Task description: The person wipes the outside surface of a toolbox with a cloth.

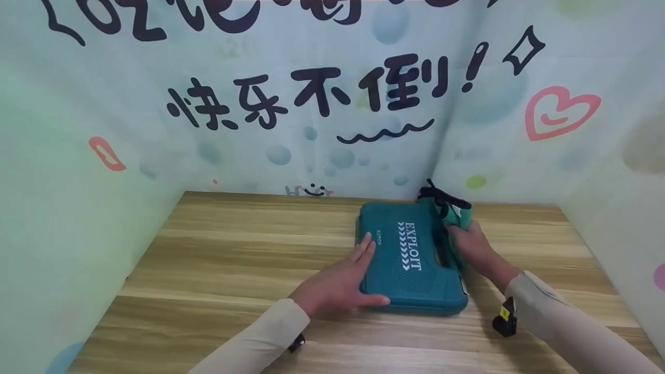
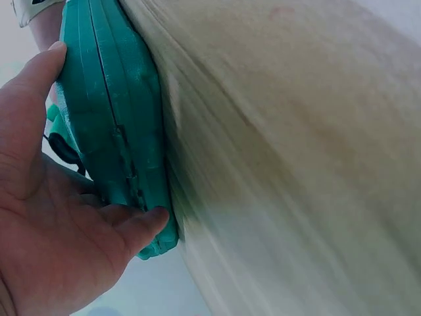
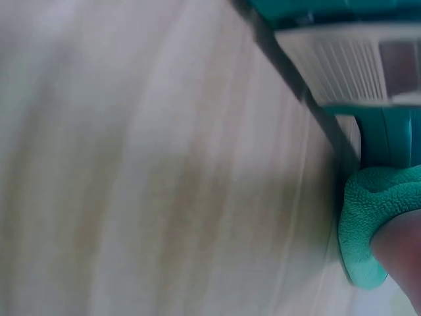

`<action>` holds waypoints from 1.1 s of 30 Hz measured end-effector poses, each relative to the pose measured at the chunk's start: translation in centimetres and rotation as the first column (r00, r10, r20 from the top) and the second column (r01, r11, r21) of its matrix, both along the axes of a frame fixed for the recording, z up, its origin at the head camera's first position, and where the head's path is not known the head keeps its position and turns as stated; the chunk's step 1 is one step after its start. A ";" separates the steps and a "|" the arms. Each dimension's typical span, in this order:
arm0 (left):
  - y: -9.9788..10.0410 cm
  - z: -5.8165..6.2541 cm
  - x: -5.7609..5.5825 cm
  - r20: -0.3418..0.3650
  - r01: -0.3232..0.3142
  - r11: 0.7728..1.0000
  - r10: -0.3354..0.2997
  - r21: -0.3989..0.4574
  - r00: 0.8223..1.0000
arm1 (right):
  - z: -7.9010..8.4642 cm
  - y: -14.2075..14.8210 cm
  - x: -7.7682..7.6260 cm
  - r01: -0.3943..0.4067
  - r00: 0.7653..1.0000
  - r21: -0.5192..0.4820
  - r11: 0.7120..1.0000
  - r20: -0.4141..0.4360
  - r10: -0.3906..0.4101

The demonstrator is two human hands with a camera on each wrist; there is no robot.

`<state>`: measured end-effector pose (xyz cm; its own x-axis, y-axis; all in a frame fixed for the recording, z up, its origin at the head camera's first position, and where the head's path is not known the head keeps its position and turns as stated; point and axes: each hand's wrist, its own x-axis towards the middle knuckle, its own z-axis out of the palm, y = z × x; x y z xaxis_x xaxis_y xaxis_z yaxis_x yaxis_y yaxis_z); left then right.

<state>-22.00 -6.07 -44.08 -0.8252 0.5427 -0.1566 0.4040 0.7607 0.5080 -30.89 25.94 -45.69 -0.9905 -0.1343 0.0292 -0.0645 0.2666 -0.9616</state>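
A teal hard plastic case [image 1: 387,259] with EXPLOIT in white lies closed on the wooden table. My left hand [image 1: 340,283] rests against its left side, fingers extended along the edge and thumb over the near edge. In the left wrist view, that hand [image 2: 62,217] touches the side of the case [image 2: 128,131] where the hinges show. At the handle side, my right hand [image 1: 473,246] grips a green cloth [image 1: 460,214] with black trim. The right wrist view shows the fuzzy cloth [image 3: 365,210] beside the handle, near a pale latch [image 3: 345,66].
The wood-grain table [image 1: 223,244] extends left of the case. A printed backdrop [image 1: 291,156] with dark lettering rises along the far edge, and pale walls [image 1: 62,218] flank both sides. Small black devices [image 1: 505,319] sit at the wrists.
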 end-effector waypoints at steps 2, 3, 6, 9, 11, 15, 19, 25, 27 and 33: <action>0.1 0.5 -0.1 0.014 0.003 1.000 -0.003 -0.019 1.000 | 0.1 0.0 0.2 0.003 1.000 -0.005 1.000 0.018 -0.002; 0.3 0.9 -0.2 0.025 0.003 0.999 -0.002 -0.035 1.000 | 0.1 0.0 0.2 0.002 1.000 -0.006 1.000 0.028 -0.002; 1.4 2.3 -0.3 0.045 -0.012 0.993 0.017 -0.120 0.999 | 0.4 0.3 0.4 -0.002 0.997 0.001 1.000 0.074 0.002; 3.2 3.5 -0.6 0.035 -0.010 0.980 0.017 -0.201 0.999 | 0.8 0.8 0.2 0.001 0.993 0.006 1.000 0.116 -0.002; 4.5 4.0 -0.9 0.023 0.008 0.972 -0.002 -0.235 1.000 | 1.0 1.1 -0.1 0.001 0.991 0.008 1.000 0.134 -0.003; 6.7 4.4 -1.4 -0.005 0.050 0.951 -0.054 -0.306 0.999 | 1.4 1.4 -1.1 -0.011 0.986 0.025 1.000 0.165 0.006; 7.4 4.2 -1.4 -0.039 0.060 0.927 -0.080 -0.371 0.996 | 1.5 1.4 -2.2 -0.021 0.981 0.034 0.999 0.194 0.014; 7.0 3.6 -1.2 -0.082 0.071 0.940 -0.104 -0.334 0.991 | 1.2 1.0 -2.8 -0.015 0.981 -0.021 1.000 0.191 0.019; 6.8 3.3 -1.1 -0.090 0.064 0.944 -0.099 -0.325 0.991 | 1.0 0.7 -2.6 -0.023 0.984 -0.039 0.999 0.174 0.029; 6.2 2.8 -0.8 -0.107 0.049 0.948 -0.086 -0.315 0.990 | 0.5 -0.3 -0.6 0.019 0.988 -0.069 0.997 0.154 -0.008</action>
